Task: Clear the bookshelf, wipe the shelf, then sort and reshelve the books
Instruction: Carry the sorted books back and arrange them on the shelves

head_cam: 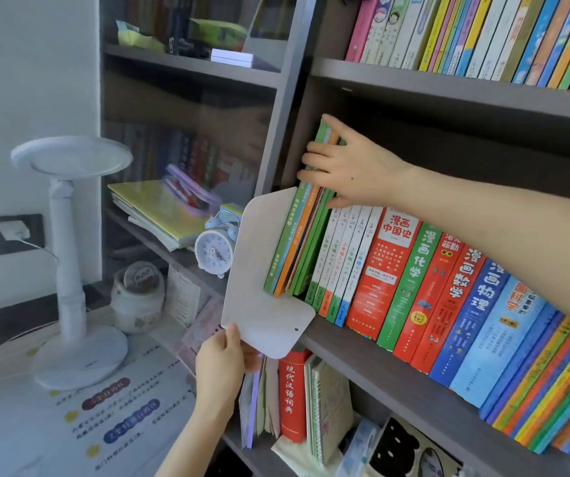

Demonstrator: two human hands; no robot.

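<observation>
White desk mat [104, 425], printed with coloured labels: nearest item, below and left of the bookend [266, 270].

Left hand [223, 359]: directly under the bookend. Thumb lies at the edge of the flat foot plate and the fingers curl beneath it, gripping its near corner.

Bookend: white, L-shaped. Its foot juts out past the front edge of the middle shelf [397, 383]; its upright plate stands against the leftmost books.

Red dictionary [292, 397]: below the bookend, upright on the lower shelf, beside a spiral notebook [331, 407].

Desk lamp [70, 256]: white, well to the left of the bookend, its base on the mat.

Jar [137, 297] and alarm clock [214, 251]: left of the bookend, the clock just beside its upright plate.

Thin green and orange books [297, 235]: touching the right face of the bookend's upright, tilted as a bundle.

Right hand [342, 166]: above and right of the bookend, at the top of the thin books. Fingers wrap over their left side and the thumb presses the right side, clasping the bundle.

Row of books [449, 287]: right of the bookend, with red, green and blue spines.

Upper-shelf books [483, 36]: above and right of the bookend, farthest off.
</observation>
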